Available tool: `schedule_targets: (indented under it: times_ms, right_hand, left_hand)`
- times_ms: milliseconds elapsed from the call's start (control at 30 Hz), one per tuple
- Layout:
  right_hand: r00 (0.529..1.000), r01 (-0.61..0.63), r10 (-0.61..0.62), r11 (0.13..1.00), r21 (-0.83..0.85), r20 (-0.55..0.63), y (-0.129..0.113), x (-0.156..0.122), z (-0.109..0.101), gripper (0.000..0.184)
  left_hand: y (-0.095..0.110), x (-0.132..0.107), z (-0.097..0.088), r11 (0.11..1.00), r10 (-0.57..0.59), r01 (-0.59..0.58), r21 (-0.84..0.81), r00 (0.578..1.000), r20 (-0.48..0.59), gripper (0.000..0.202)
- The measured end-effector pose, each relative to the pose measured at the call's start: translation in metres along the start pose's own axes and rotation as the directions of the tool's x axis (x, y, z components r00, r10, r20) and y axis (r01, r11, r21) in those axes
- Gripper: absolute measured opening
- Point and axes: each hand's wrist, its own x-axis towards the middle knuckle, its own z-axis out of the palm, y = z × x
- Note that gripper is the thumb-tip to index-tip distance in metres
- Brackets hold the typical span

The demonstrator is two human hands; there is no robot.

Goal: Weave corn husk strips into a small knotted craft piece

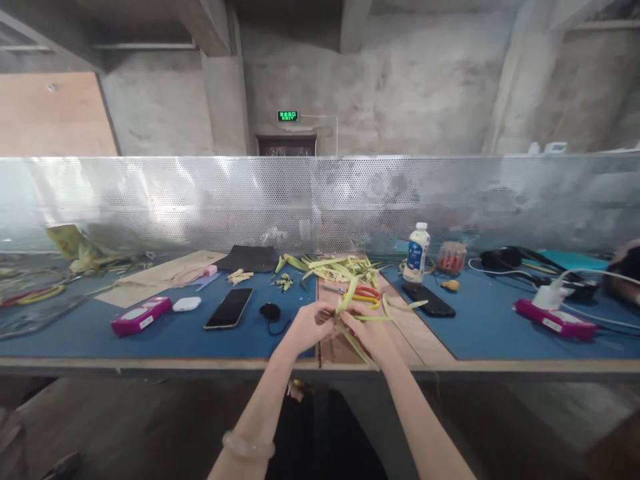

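Close together over the wooden strip of the table, my left hand [316,325] and my right hand [364,328] both pinch a pale green leaf strip [349,293], which looks like corn husk. Its upper end stands up between the fingers, and other strips stick out below and to the right. The fingertips overlap the strips, so the exact grip is partly hidden. Just behind my hands lie scissors [367,298] with red and yellow handles. A heap of green strips [340,269] spreads farther back.
Left of my hands are a black cord ball [271,312], a phone [229,309], a white case [187,304] and a magenta power strip [141,316]. On the right stand a bottle [417,253], a second phone [429,300] and a jar [452,257]. A perforated metal screen [225,200] closes the back.
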Motion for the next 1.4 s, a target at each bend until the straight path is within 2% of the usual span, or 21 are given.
schedule_targets:
  times_ms: [333,467,767,867,1000,1133,1400]
  right_hand:
    - [1.0,-0.004,0.003,0.999,0.05,0.029,0.007,0.001,0.002,0.022]
    - [0.999,0.004,-0.006,0.998,0.065,0.032,0.005,0.0,0.003,0.025]
    - [0.999,0.039,-0.038,0.998,0.045,-0.03,-0.007,-0.001,0.001,0.016]
    - [0.998,0.066,-0.066,0.997,0.039,0.008,-0.005,-0.002,0.002,0.016]
    - [0.987,0.127,-0.128,0.992,0.02,0.092,-0.004,-0.003,0.002,0.033]
    - [0.977,0.151,-0.148,0.988,-0.009,0.152,-0.006,-0.003,0.002,0.04]
    - [0.975,0.104,-0.105,0.994,0.016,0.195,-0.013,-0.004,0.001,0.044]
  left_hand:
    - [0.006,0.0,-0.001,0.998,-0.027,0.027,-0.058,1.0,-0.007,0.019]
    - [0.007,0.0,-0.001,0.998,-0.042,0.04,-0.043,0.998,-0.052,0.019]
    - [-0.006,0.001,-0.002,0.994,-0.105,0.109,0.022,0.984,-0.146,0.021]
    - [-0.009,0.002,-0.002,0.991,-0.121,0.128,0.03,0.979,-0.165,0.02]
    - [-0.009,0.002,-0.004,0.991,-0.127,0.134,0.029,0.978,-0.168,0.019]
    - [-0.005,0.001,-0.004,0.992,-0.128,0.129,-0.006,0.981,-0.143,0.018]
    - [0.002,0.0,-0.003,0.976,-0.157,0.142,-0.162,0.984,-0.08,0.016]
